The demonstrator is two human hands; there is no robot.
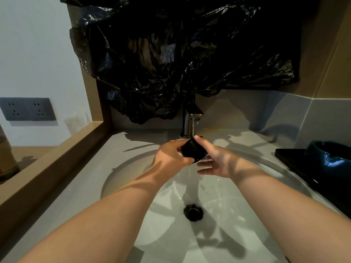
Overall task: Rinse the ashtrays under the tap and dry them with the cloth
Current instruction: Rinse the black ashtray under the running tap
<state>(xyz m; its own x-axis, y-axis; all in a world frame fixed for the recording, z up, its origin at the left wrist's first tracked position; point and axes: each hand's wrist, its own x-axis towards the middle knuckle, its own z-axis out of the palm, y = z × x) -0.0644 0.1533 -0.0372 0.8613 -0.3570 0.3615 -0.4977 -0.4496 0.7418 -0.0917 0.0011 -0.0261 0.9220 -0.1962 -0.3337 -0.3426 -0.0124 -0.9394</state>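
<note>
- Black bin bag (pixel 171 54) drapes down onto the tap (pixel 190 124). A blue ashtray (pixel 334 158) sits on a black tray (pixel 288 157) to the right.
- I see the left hand (pixel 171 154) gripping the black ashtray (pixel 193 150) under the spout, over the basin (pixel 228 215).
- The right hand (pixel 216 162) is spread, thumb touching the ashtray's far edge.

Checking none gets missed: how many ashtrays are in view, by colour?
black ashtray: 1, gripped by the left hand
blue ashtray: 1, on the black tray
Total: 2
</note>
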